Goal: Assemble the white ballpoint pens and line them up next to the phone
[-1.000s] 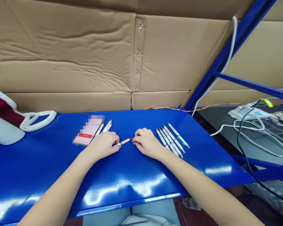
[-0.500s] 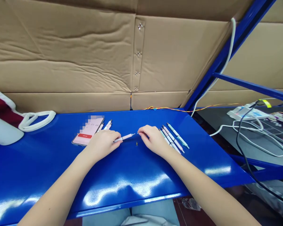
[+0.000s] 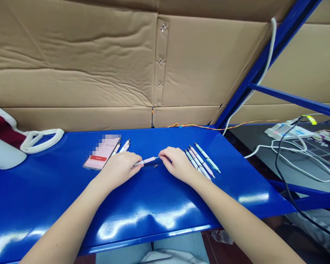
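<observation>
My left hand (image 3: 123,164) is closed around the barrel of a pale pen (image 3: 148,160), which lies almost level and points right. A thin tip sticks out of the pen's right end. The fingers of my right hand (image 3: 176,161) are pinched together at that tip and touch it. Whatever they hold is too small to make out. Just below the pen, a small metal pen tip (image 3: 155,166) lies on the blue table (image 3: 143,194).
Several pastel pens (image 3: 200,161) lie side by side right of my right hand. More pens (image 3: 124,146) lie beside a phone (image 3: 101,152) behind my left hand. A white cylinder (image 3: 5,152) and a white-trimmed red item stand far left. Cables (image 3: 305,146) cover the right-hand surface.
My right fingers have moved slightly left and closed the gap to the pen's tip. The small metal pen tip has shifted a little left on the table and turned.
</observation>
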Available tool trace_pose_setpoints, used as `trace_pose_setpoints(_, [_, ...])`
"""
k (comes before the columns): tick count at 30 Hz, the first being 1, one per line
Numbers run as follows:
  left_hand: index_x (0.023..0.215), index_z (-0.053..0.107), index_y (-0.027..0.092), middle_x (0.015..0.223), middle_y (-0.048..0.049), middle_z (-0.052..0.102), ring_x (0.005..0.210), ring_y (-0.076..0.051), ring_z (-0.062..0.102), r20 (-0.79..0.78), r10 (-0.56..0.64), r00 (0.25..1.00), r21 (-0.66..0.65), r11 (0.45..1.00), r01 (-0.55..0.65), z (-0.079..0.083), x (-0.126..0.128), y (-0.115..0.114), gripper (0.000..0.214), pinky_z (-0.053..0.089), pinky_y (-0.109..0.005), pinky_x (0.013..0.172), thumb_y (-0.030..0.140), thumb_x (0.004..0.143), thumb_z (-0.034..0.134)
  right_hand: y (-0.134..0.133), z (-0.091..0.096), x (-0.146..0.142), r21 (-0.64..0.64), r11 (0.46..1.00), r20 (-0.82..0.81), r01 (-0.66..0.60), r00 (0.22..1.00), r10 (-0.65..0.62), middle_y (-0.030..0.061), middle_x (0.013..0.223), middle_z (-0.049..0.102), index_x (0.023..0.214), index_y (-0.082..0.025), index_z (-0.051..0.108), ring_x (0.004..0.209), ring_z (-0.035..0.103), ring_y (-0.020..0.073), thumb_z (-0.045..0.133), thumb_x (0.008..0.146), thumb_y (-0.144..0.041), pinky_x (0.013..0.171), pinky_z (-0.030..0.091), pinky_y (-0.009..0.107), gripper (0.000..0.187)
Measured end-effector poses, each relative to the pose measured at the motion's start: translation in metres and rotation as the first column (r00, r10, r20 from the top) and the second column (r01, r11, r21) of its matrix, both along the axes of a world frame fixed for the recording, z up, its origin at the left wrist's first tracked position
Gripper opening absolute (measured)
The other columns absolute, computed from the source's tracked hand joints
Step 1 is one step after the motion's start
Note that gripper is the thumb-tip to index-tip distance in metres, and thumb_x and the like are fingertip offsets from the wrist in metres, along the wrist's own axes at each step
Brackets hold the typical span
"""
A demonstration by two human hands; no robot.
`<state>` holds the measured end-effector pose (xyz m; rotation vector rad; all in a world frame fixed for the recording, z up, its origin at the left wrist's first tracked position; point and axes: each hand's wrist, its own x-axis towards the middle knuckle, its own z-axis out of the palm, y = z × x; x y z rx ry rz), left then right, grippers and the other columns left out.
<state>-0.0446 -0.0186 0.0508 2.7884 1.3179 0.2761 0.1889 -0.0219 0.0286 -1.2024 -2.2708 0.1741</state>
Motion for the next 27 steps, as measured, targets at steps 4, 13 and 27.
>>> trace_pose_setpoints(4, [0.095, 0.065, 0.022, 0.086, -0.0033, 0.067, 0.081, -0.019, 0.061, -0.008, -0.023, 1.000, 0.012, 1.000, 0.023, -0.001, 0.003, 0.000, 0.026, 0.044, -0.029, 0.072, 0.036, 0.090, 0.043, -0.001, -0.001, -0.003, -0.010, 1.000, 0.010, -0.021, 1.000, 0.021, 0.0049, 0.087, 0.064, 0.090, -0.018, 0.058, 0.082, 0.057, 0.0161, 0.044, 0.090, -0.016, 0.074, 0.036, 0.028, 0.014])
trace_pose_setpoints(13, [0.095, 0.065, 0.022, 0.088, -0.0037, 0.067, 0.082, -0.020, 0.061, 0.016, -0.019, 1.000, 0.011, 1.000, 0.019, -0.004, 0.002, 0.000, 0.026, 0.044, -0.030, 0.073, 0.036, 0.090, 0.044, -0.001, -0.003, 0.001, -0.161, 0.987, -0.201, -0.016, 0.980, -0.017, 0.0023, 0.083, 0.065, 0.116, -0.017, 0.048, 0.075, 0.060, 0.0140, 0.042, 0.086, -0.011, 0.070, 0.044, 0.026, 0.031])
trace_pose_setpoints(27, [0.096, 0.064, 0.022, 0.092, -0.0034, 0.069, 0.085, -0.019, 0.063, 0.040, 0.064, 0.997, 0.021, 0.998, -0.065, 0.000, -0.003, 0.005, 0.028, 0.047, -0.029, 0.075, 0.038, 0.090, 0.042, 0.001, -0.010, -0.003, -0.169, 0.975, 0.122, -0.145, 0.978, 0.167, 0.0067, 0.093, 0.058, 0.104, -0.017, 0.060, 0.088, 0.056, 0.0174, 0.051, 0.080, -0.008, 0.082, 0.044, 0.031, 0.027])
